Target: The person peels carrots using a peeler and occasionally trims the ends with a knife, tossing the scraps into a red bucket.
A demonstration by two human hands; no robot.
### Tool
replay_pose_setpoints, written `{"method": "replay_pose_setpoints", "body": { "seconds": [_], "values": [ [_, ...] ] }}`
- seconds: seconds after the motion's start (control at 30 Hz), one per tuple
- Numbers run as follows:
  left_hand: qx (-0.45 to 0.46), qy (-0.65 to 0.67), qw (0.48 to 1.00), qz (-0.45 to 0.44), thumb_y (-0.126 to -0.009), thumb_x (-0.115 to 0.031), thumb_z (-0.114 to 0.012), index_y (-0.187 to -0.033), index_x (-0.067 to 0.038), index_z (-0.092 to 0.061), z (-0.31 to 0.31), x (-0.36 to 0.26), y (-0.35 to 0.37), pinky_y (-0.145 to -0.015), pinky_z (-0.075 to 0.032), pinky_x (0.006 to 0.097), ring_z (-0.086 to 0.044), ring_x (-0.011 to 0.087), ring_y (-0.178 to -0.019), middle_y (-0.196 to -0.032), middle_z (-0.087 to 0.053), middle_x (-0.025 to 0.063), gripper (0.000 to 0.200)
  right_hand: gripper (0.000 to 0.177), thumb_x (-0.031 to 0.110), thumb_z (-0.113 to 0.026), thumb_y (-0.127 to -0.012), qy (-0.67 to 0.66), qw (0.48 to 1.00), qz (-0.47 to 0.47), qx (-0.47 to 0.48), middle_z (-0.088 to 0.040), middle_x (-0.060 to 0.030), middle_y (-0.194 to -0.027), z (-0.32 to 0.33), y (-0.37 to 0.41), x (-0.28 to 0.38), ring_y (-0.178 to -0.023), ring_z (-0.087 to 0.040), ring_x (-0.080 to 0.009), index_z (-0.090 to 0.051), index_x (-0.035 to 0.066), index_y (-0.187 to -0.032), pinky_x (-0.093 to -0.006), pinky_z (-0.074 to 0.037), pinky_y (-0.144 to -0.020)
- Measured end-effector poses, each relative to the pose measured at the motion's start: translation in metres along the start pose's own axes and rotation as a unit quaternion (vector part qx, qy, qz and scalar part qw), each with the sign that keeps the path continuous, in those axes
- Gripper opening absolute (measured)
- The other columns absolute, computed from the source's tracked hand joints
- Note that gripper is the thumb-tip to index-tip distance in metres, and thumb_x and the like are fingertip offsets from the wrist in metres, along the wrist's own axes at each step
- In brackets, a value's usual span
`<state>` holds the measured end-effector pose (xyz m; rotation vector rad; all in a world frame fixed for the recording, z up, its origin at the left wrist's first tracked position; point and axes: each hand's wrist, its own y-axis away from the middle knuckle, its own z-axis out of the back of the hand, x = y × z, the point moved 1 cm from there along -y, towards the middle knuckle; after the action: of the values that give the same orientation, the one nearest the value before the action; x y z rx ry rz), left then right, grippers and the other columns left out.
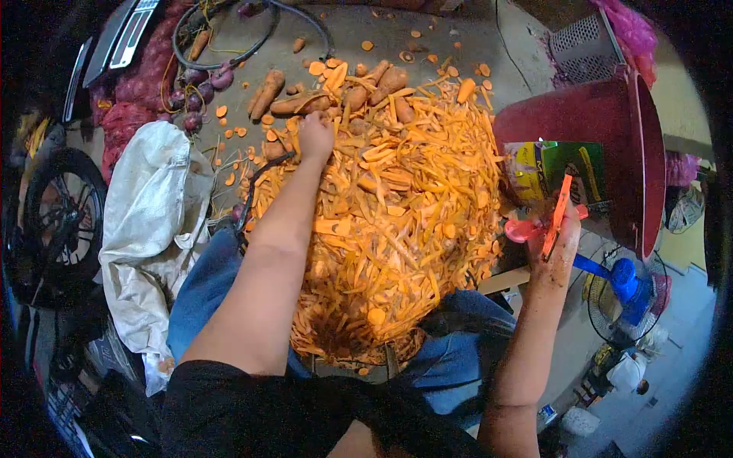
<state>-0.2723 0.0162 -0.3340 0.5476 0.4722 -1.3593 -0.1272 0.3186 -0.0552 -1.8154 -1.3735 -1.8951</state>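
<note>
A big heap of orange carrot peelings and slices (397,221) lies in front of me, between my knees. My left hand (315,136) reaches to its far left side, fingers curled down beside a whole carrot (299,104). Whether that carrot is in its grasp is hidden. More unpeeled carrots (389,82) rest along the heap's far edge. Over to the right, my right hand (560,237) is raised beside the heap, closed around a bright orange-red peeler (561,210). A dark strap or cord (263,168) runs by my left forearm.
A large dark red tub (565,114) lies on its side at the right, a colourful packet (553,172) by it. A white sack (156,206) stands left, with red onions (200,95) and a hose (252,53) beyond. A blue fan (630,286) is right; a person (630,372) is farther off.
</note>
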Motion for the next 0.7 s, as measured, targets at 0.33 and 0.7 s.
{"method": "replay_pose_setpoints", "body": {
  "seconds": [0.33,0.7],
  "values": [
    [0.147,-0.026,0.960,-0.237,-0.067,-0.009,-0.049,-0.092,-0.001,-0.043,-0.072,-0.087,-0.024,-0.075,-0.038,0.0359,-0.040,0.0290,-0.094,-0.097,-0.043,0.0136,0.027,0.013,0.022,-0.045,-0.078,-0.004,0.994,-0.015,-0.109,-0.043,0.0009,-0.055,0.007,-0.015,-0.009,-0.041,-0.040,-0.0118,-0.044,0.009,-0.076,-0.0242,-0.033,-0.037],
    [0.252,-0.348,0.819,-0.380,-0.075,-0.011,-0.045,-0.110,-0.015,-0.038,-0.134,-0.123,-0.038,-0.077,-0.036,0.0434,-0.040,0.0216,-0.102,-0.111,-0.040,0.0033,0.036,0.015,0.022,-0.043,-0.080,0.004,0.983,-0.048,-0.178,-0.045,0.0017,-0.053,0.008,-0.021,-0.002,-0.039,-0.041,-0.0095,-0.047,0.009,-0.075,-0.0209,-0.033,-0.035]
  ]
}}
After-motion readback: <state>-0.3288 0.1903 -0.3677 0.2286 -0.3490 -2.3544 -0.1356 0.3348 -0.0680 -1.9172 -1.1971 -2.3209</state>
